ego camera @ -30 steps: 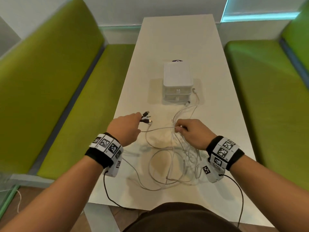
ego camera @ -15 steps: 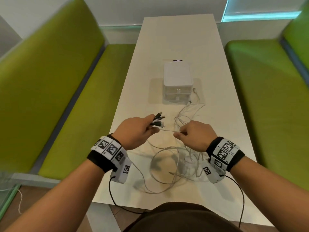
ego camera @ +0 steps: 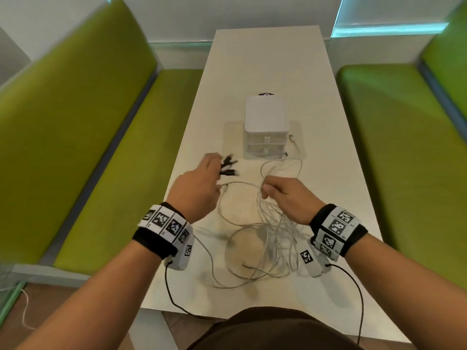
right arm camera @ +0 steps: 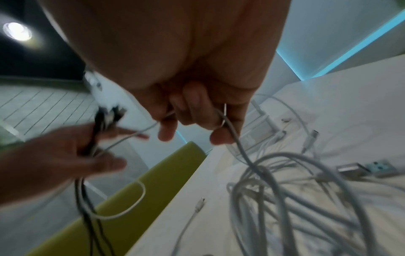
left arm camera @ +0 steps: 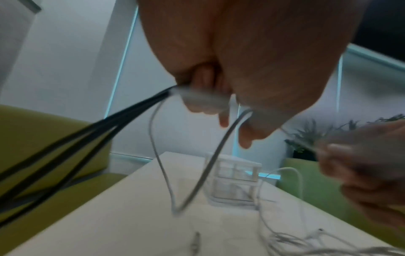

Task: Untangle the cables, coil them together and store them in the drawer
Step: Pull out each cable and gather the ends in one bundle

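White cables point(ego camera: 265, 238) lie tangled in loops on the white table point(ego camera: 265, 59) in front of me. My left hand point(ego camera: 199, 185) is raised above the table and grips a bundle of cable ends with dark plugs point(ego camera: 228, 165) sticking out past the fingers; black and white strands point(left arm camera: 87, 131) trail from that fist. My right hand point(ego camera: 288, 195) pinches a white cable point(right arm camera: 238, 143) that arcs over to the left hand, and loops hang from it down to the pile point(right arm camera: 295, 187). A small white drawer unit point(ego camera: 265, 122) stands beyond both hands with its two drawers closed.
Green padded benches point(ego camera: 75, 135) point(ego camera: 404, 147) run along both sides of the narrow table. Loose cable ends point(ego camera: 293, 142) lie by the drawer unit's right side. A USB plug point(right arm camera: 377, 168) rests on the tabletop near the pile.
My left hand has lifted and moved forward toward the drawer unit with the plug bundle. The strand between the two hands has gone from taut to a longer arc. My right hand barely shifted.
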Demonstrator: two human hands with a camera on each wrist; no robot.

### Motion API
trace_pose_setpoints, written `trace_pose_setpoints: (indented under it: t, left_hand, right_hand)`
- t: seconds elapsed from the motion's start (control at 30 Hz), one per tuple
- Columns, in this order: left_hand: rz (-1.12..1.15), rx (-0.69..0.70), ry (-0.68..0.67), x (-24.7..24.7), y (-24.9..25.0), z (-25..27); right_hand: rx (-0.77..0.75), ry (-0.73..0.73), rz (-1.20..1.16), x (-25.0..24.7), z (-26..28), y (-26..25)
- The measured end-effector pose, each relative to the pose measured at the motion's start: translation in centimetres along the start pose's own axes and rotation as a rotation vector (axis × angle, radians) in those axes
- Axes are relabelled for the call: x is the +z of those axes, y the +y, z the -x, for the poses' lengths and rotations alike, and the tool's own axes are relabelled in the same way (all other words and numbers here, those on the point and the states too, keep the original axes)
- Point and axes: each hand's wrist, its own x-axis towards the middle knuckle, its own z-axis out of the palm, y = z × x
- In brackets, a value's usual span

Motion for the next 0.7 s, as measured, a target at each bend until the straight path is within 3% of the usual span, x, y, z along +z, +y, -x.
trace_pose_setpoints:
  t: [0.1,0.17,0.27,0.4,0.5,0.6,0.7]
  left_hand:
    - [0.148,0.159,-0.103,0.7,3.1,0.5]
    - [0.298,0.101,-0.168,1.4,4.4,0.5]
    - [0.600,-0.028,-0.122,1.3,3.7,-0.1]
    - [0.780,-0.113,-0.017,-1.0,-0.3,-0.6]
    - [0.593,-0.170,0.048,-2.6,-3.3,-0.4]
    - [0.142,-0.176,0.019,-3.3,-5.4,0.3]
    - [-0.224,-0.165,-0.057,-3.1,-5.3,0.7]
  right_hand:
    - [-0.041,-0.070,0.184,1.0,-0.2,-0.8]
    - [-0.057,0.040,0.091,1.2,-0.5,-1.3]
    - [-0.014,0.207,-0.033,0.2,-0.5,-1.3]
    - [0.125,0.051,0.036,-1.0,0.1,0.6]
    - [0.151,-0.022,0.109,-1.3,0.3,2.2]
    - [0.141,0.049,0.003,-1.0,0.5,2.5]
    - [0.122,0.119,0.152,-0.7,-0.2,2.3]
